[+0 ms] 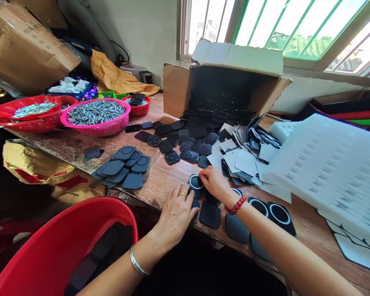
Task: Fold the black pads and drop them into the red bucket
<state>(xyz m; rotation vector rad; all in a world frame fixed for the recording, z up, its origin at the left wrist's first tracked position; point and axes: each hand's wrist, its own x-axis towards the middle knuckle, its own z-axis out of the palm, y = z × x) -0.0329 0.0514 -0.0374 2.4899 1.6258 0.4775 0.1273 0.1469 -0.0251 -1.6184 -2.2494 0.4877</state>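
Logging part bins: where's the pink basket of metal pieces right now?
In the head view the pink basket sits on the wooden table's far left, between the red basket and a smaller red bowl, well beyond both hands.

Black grille piece (196, 182) with a fine mesh pattern on the brown wood-grain tabletop (160, 176). Beside it, black plates (125, 166) and white paper squares (243, 160). Beyond it a pink basket (95, 127), silver inside; below it a red tub (54, 246).

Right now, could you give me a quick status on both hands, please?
Left hand and right hand both on a round grille piece at table edge. Black covers crowd underneath.
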